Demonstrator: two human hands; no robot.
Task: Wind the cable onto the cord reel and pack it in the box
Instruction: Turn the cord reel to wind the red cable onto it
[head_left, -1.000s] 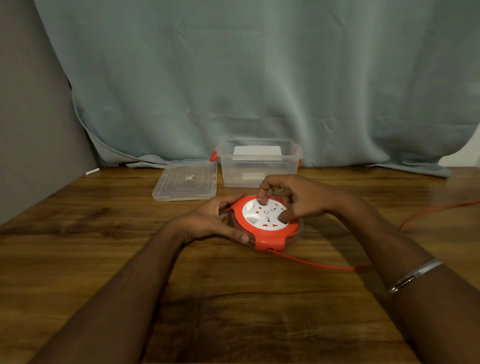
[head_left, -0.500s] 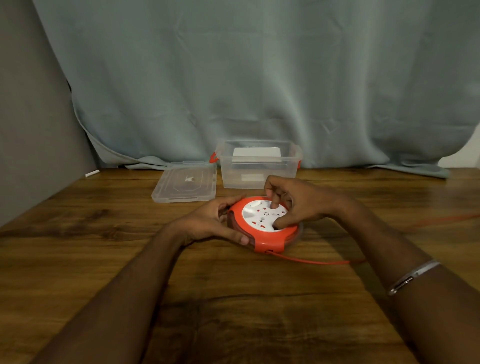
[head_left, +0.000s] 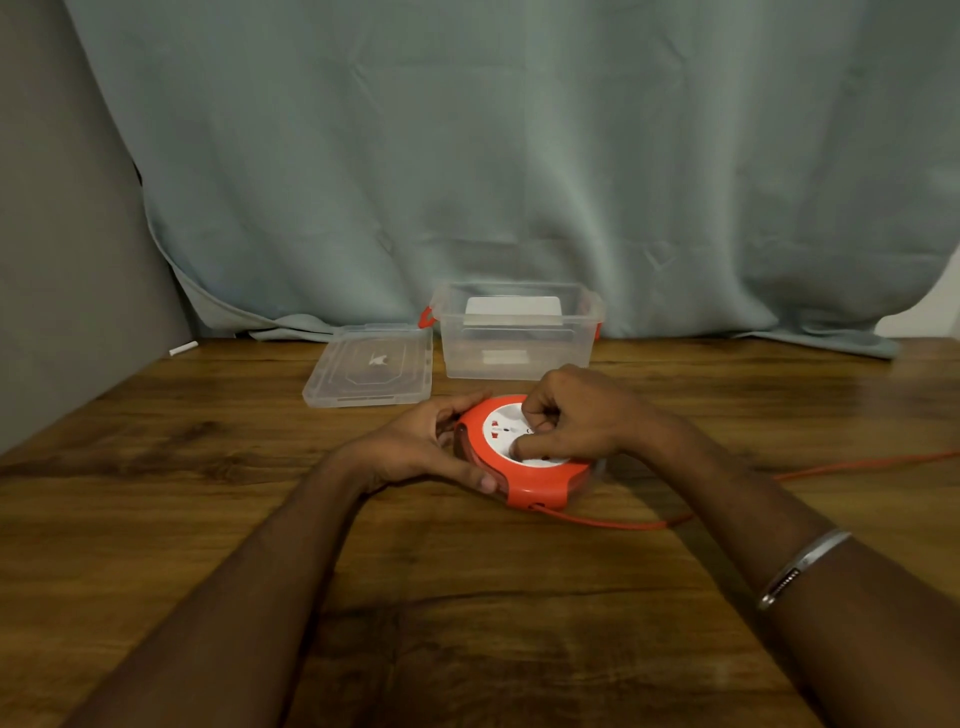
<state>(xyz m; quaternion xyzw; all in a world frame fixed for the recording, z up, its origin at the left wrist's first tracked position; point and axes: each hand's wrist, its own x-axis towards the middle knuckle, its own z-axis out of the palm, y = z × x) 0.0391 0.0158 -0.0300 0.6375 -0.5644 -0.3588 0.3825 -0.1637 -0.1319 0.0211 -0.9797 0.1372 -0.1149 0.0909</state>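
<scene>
Tabletop (head_left: 156, 519) was wood, filling the lower half of the frame. Box (head_left: 517, 358) sat open at centre frame against the curtain, clear plastic with red clips; looked light and a bit flexy, so I judged it should be held down by the rim when loading. Its lid (head_left: 371, 371) lay flat just left of it.

Cord reel (head_left: 524, 480) sat flat on the tabletop just below the box, orange shell, white socket face up. Rigid plastic, probably moderate weight, smooth rim, so best gripped across the edge, not the face.

My left hand (head_left: 421, 449) was clamped on the reel's left rim, thumb along the near edge. My right hand (head_left: 571, 421) was curled on the white centre, fingertips pressed into it, in position to turn it.

Cable (head_left: 613, 522) ran from the reel's lower edge out to the right frame edge. Thin, limp, likely to drag and snag; plenty not yet wound.
</scene>
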